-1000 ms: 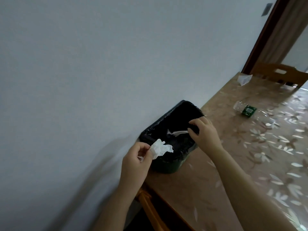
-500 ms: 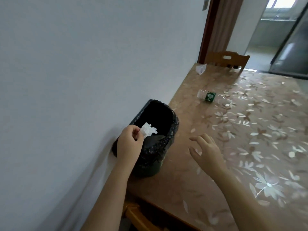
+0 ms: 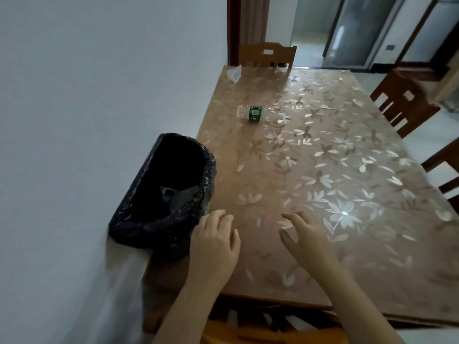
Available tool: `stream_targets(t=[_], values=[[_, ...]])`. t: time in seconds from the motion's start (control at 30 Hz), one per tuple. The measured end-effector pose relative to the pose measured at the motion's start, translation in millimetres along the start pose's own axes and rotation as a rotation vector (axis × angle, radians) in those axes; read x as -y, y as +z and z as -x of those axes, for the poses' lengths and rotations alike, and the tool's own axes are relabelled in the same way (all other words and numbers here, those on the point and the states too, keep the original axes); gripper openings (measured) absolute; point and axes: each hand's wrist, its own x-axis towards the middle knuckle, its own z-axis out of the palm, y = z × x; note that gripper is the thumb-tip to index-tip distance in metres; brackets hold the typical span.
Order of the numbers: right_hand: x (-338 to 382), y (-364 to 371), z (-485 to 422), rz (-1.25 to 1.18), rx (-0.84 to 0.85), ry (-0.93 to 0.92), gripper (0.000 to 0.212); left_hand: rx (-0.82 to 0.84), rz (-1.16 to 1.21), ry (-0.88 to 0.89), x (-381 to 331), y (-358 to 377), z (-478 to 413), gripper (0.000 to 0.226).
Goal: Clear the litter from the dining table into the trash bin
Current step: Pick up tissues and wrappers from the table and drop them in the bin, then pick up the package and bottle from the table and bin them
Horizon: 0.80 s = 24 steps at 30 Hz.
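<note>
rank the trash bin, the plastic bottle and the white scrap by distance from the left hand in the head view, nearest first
1. trash bin: just beside the left hand, at the near wall-side corner.
2. plastic bottle: lying farther up the table, wall side.
3. white scrap: far end, by the wall.

Wall (image 3: 87,83): pale and plain, filling the left side.
Door frame (image 3: 233,28): dark reddish wood, upright at the wall's far end.
Far chair (image 3: 267,54): light wooden back with a slot cut in it, at the far end of the counter (image 3: 323,170).
Side chair (image 3: 402,105): darker slatted back, along the right edge.
Second side chair (image 3: 444,167): only partly in view, nearer on the right.
Near chair (image 3: 248,328): orange-brown slats at the bottom edge.
Glass door (image 3: 355,31): frosted panels, in the room beyond.
Floor (image 3: 422,135): pale.
</note>
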Motion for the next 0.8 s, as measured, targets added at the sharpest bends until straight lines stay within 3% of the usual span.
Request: stream_targets(t=[0.2,0.47,0.8], values=[[-31,-33,45,0.091,-0.029,0.170,0.036,0.178,0.077,0.113,-42,25,11,0.030],[-87,-88,106,0.151,-0.198,0.345,0.035,0.238,0.183,0.340,-121,57,10,0.026],[-188,-196,225,0.245,-0.393,0.668,0.032,0.335,0.344,0.648,-293,111,24,0.030]])
